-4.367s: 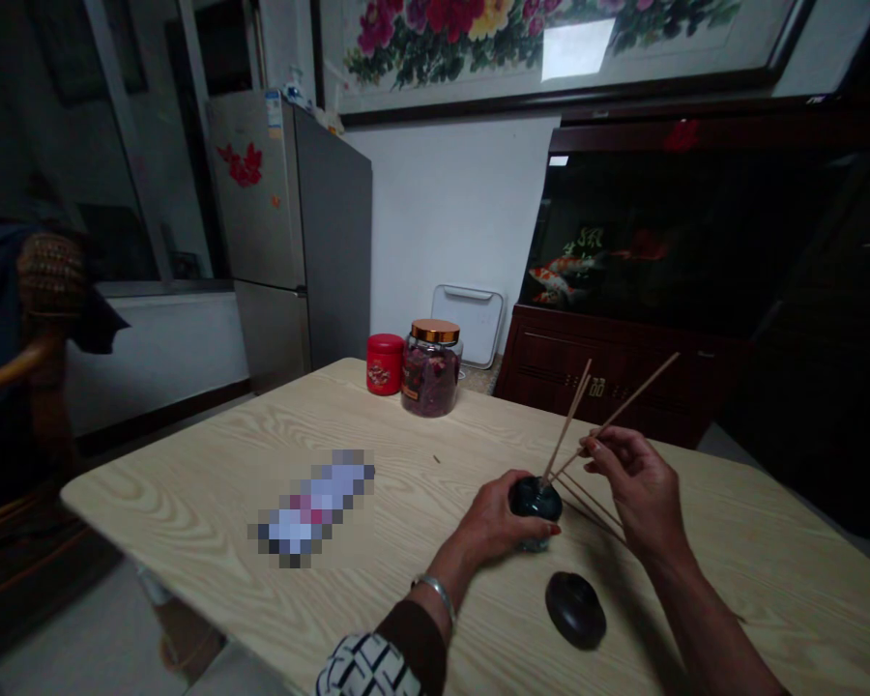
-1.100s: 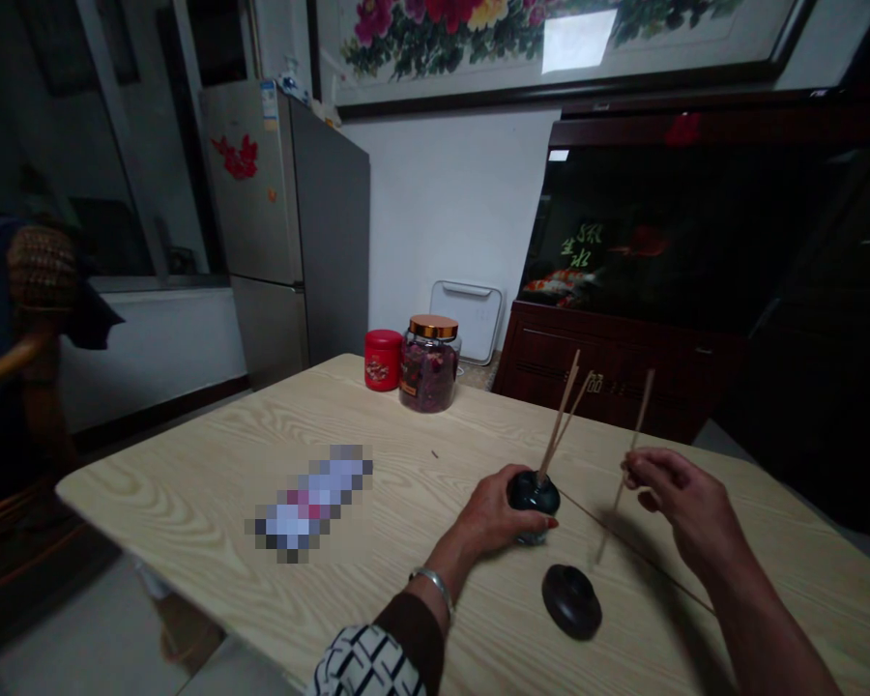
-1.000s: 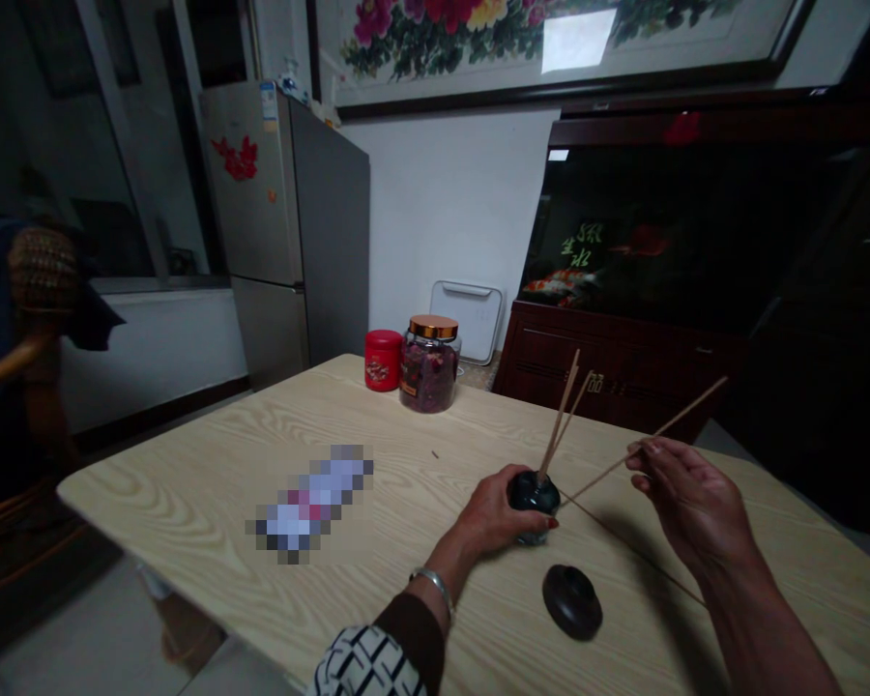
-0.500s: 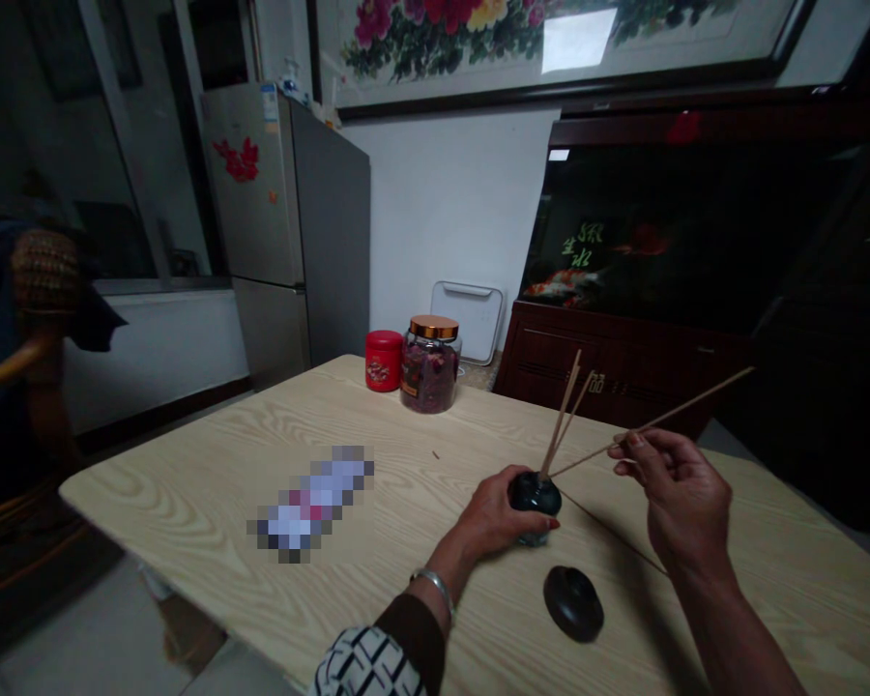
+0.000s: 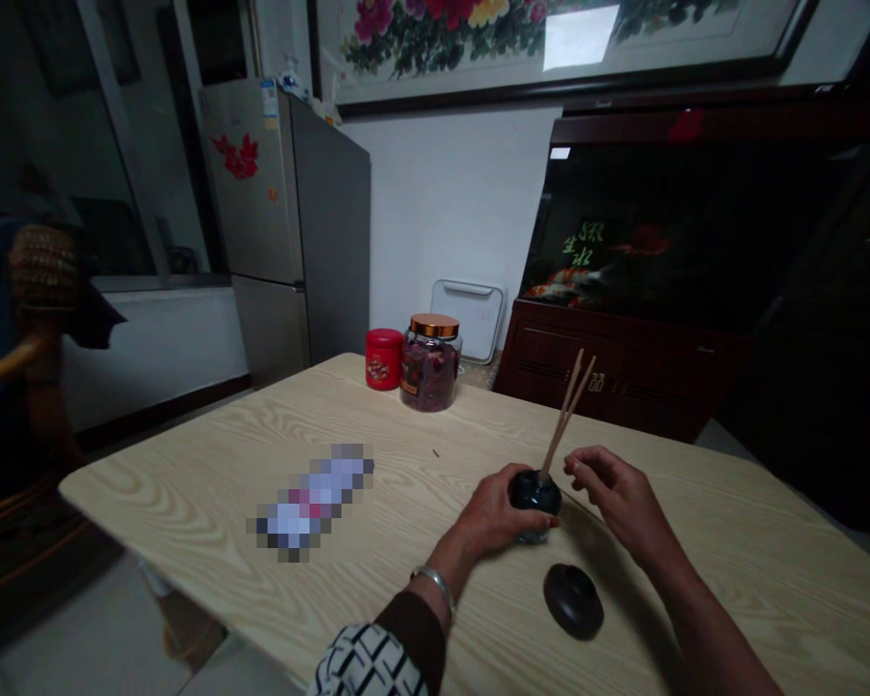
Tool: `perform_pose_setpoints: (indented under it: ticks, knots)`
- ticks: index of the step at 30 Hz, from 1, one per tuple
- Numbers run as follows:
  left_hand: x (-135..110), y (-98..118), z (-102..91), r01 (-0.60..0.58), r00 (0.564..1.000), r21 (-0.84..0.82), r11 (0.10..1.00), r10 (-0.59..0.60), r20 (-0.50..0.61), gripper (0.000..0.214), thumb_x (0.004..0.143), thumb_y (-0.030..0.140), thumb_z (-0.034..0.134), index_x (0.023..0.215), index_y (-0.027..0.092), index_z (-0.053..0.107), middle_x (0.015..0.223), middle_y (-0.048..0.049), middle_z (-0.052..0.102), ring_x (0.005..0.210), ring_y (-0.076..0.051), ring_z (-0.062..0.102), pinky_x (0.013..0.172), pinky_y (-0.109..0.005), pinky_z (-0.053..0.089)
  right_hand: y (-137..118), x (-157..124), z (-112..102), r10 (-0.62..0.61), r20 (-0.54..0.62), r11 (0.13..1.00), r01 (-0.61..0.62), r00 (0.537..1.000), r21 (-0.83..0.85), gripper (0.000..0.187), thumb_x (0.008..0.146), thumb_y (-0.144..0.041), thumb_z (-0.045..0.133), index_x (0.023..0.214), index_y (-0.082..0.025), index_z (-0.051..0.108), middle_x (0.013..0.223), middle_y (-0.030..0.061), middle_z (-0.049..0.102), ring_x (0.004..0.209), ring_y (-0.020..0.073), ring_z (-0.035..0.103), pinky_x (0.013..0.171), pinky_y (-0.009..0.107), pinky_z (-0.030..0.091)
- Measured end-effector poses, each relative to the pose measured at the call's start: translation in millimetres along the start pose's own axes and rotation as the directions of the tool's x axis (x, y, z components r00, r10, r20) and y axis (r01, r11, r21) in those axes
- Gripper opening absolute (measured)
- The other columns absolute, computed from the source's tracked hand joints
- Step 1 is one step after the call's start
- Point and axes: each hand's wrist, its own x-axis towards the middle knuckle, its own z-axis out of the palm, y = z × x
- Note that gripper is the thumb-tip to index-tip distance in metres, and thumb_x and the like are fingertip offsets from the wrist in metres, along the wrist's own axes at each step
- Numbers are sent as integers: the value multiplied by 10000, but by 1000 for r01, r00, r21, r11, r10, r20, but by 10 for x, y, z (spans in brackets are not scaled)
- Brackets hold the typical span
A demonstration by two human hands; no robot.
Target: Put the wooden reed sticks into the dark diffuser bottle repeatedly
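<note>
My left hand (image 5: pixel 489 512) is wrapped around a small dark glass reed diffuser bottle (image 5: pixel 536 495) on the table. Thin reed sticks (image 5: pixel 566 416) rise from its neck in a narrow bunch leaning right. Just right of the bottle is my right hand (image 5: pixel 613 493), with loosely curled fingers and no stick visible in them. Another thin stick (image 5: pixel 584 504) lies on the table, partly behind that hand. In front of the bottle rests a dark rounded lid (image 5: pixel 573 601).
A glass jar (image 5: pixel 430 372) with a copper-coloured lid and a red canister (image 5: pixel 384 360) stand at the table's back edge. On the left lies a blurred-out flat item (image 5: pixel 315 503). Beyond the wooden table (image 5: pixel 210 464) are a fridge (image 5: pixel 261 193) and a fish tank (image 5: pixel 667 232).
My right hand has let go of the slanted stick and moved left and slightly down, beside the bottle. That stick now stands with the bunch. My left hand stays on the bottle.
</note>
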Motion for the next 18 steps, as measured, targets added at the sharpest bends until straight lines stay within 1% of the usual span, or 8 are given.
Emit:
perform_pose_setpoints:
  ticks: [2, 3, 5, 6, 8, 10, 13, 18]
  knots:
    - [2, 1, 4, 6, 1000, -8, 1000, -6, 1, 697, 569, 385, 900, 1187, 169, 659, 1047, -97, 684, 988, -269, 625, 894, -401, 509, 185, -19, -137, 15, 12, 985, -12, 1000, -173, 263, 861, -453, 547, 860, -215, 659, 831, 56, 719, 718, 209, 650, 674, 315, 473]
    - [2, 2, 6, 9, 1000, -11, 1000, -9, 4, 694, 566, 386, 902, 1180, 170, 662, 1040, -95, 686, 983, -267, 627, 890, -399, 511, 289, -38, -202, 31, 25, 959, -23, 999, -284, 233, 856, -423, 540, 832, -224, 659, 815, 54, 722, 728, 215, 652, 686, 317, 463]
    - [1, 7, 8, 12, 1000, -15, 1000, -12, 10, 685, 564, 385, 905, 1170, 176, 666, 1020, -87, 688, 968, -259, 630, 877, -390, 514, 489, -91, -301, 104, 56, 870, -64, 993, -489, 183, 840, -360, 533, 781, -241, 659, 780, 47, 721, 738, 223, 655, 679, 316, 436]
    - [0, 10, 8, 13, 1000, -16, 1000, -13, 11, 679, 566, 381, 905, 1168, 179, 667, 1010, -83, 687, 959, -253, 632, 870, -385, 515, 571, -121, -330, 152, 72, 820, -85, 986, -566, 168, 831, -335, 532, 767, -248, 660, 771, 46, 720, 739, 226, 654, 664, 314, 420]
    - [-4, 18, 7, 13, 1000, -22, 1000, -13, 12, 667, 573, 375, 903, 1166, 181, 667, 996, -76, 685, 945, -244, 633, 862, -378, 517, 683, -174, -348, 227, 96, 737, -106, 969, -668, 148, 815, -301, 533, 763, -254, 663, 777, 50, 718, 750, 230, 652, 634, 311, 390]
    - [-7, 28, 4, 14, 1000, -30, 999, -13, 15, 657, 579, 367, 900, 1164, 178, 666, 993, -72, 684, 943, -241, 634, 865, -375, 516, 724, -202, -331, 256, 112, 679, -96, 960, -728, 139, 814, -281, 527, 768, -252, 655, 802, 61, 716, 767, 234, 649, 617, 310, 365]
    - [-6, 35, 0, 17, 1000, -20, 1000, -17, 24, 646, 582, 361, 897, 1159, 179, 670, 987, -69, 688, 946, -242, 635, 877, -379, 512, 717, -203, -290, 260, 115, 631, -79, 959, -772, 165, 846, -263, 490, 762, -244, 631, 821, 78, 711, 748, 233, 639, 599, 312, 335]
    - [12, -9, 10, 9, 1000, -27, 1000, -8, 12, 652, 571, 354, 901, 1154, 174, 671, 993, -79, 686, 958, -252, 639, 876, -384, 518, 721, -198, -259, 253, 109, 625, -76, 961, -777, 169, 860, -243, 486, 754, -226, 615, 829, 98, 707, 769, 246, 643, 608, 317, 330]
